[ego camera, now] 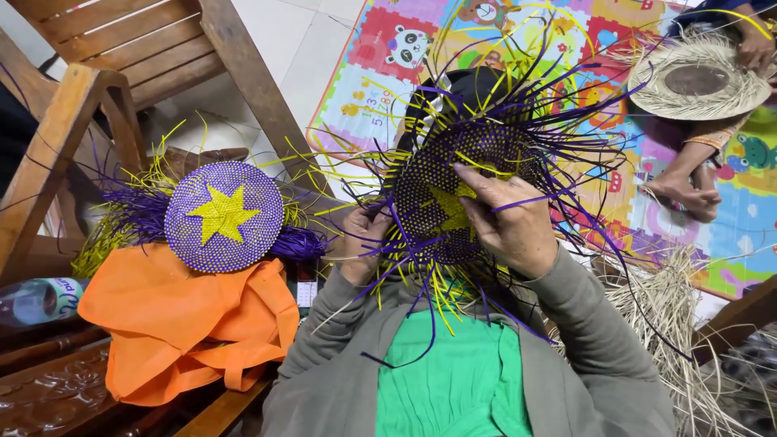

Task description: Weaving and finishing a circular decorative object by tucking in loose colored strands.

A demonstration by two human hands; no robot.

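The half-woven purple and yellow disc (441,202) is held at chest height over the lap. The left hand (363,243) grips its lower left rim; the right hand (510,222) pinches a purple strip (530,199) on its face. It appears light, flexible and easily frayed, best held by the woven centre. Loose strands spread outward; the finished star disc (223,215) on the orange bag (186,324) crowds the left.

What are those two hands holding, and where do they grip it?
Both hold the half-woven purple-and-yellow disc: left hand at its lower-left edge, right hand across its face.
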